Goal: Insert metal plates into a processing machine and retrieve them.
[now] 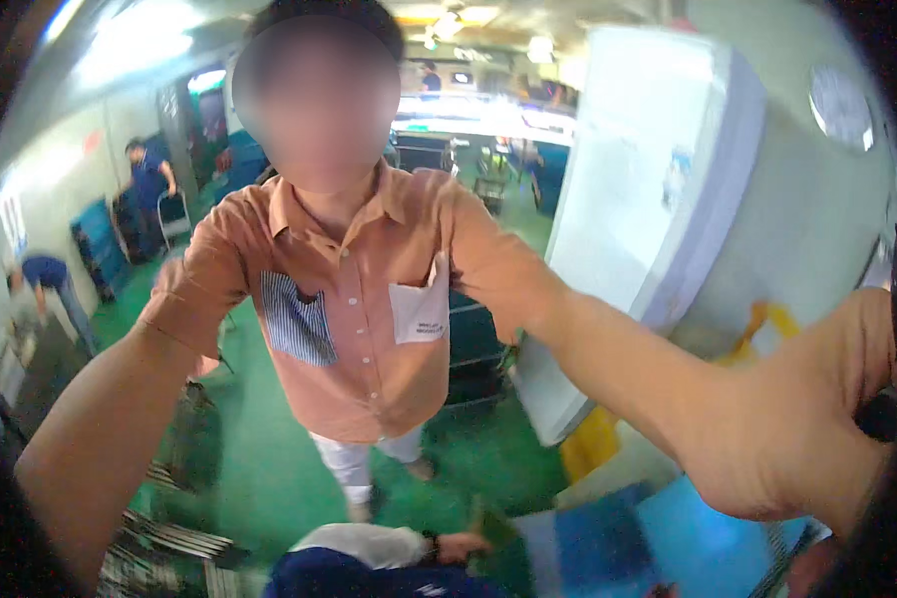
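At the lower edge a hand comes out of a white sleeve, with a dark band at its wrist. It seems to be my left hand, held across in front of navy cloth. Its blurred fingers lie beside a dark green edge; what they hold, if anything, I cannot make out. My right hand is not clearly seen. Close in front stands a person in an orange shirt and white trousers. Both of that person's arms reach toward the camera, and one large hand fills the right side.
A tall white cabinet rises at the right, with yellow material beneath it. Blue surfaces lie at the lower right. Stacked slats are at lower left on the green floor. Other people work farther back.
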Motion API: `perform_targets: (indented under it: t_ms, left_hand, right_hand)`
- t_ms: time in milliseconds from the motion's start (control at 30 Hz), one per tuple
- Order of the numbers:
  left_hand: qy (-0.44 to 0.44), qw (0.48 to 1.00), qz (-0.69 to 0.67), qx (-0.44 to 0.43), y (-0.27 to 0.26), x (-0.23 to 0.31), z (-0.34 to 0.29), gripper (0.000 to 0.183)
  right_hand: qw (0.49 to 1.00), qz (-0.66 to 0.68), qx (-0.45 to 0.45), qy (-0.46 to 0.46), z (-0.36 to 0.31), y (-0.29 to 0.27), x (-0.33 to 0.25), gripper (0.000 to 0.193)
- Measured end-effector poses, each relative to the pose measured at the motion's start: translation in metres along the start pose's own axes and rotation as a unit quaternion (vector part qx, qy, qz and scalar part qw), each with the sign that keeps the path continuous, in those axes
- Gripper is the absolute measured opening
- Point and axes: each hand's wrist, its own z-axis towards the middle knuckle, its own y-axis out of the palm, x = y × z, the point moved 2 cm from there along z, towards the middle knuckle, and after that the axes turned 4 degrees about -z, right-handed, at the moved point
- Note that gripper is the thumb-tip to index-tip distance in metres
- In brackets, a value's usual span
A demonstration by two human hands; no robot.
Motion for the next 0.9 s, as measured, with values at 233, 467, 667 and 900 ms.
perform_targets:
  t_ms: [233,467,667,900]
  left_hand:
    - [-0.021,0.997,-0.069,-0.007,-0.022,0.048,0.006,0.06]
    - [-0.121,0.971,-0.204,0.021,-0.046,0.074,0.02,0.058]
    - [-0.005,0.999,-0.028,0.037,-0.036,0.066,-0.004,0.055]
    - [-0.105,0.984,-0.119,0.076,-0.043,0.101,-0.006,0.053]
  right_hand:
    - [0.894,-0.264,0.033,-0.36,-0.046,0.014,-0.185,0.036]
    - [0.959,-0.225,0.039,-0.166,0.053,-0.001,-0.054,0.028]
    - [0.973,-0.103,-0.011,-0.208,0.058,-0.009,-0.037,0.037]
    - [0.977,-0.136,-0.02,-0.164,0.048,-0.016,-0.046,0.037]
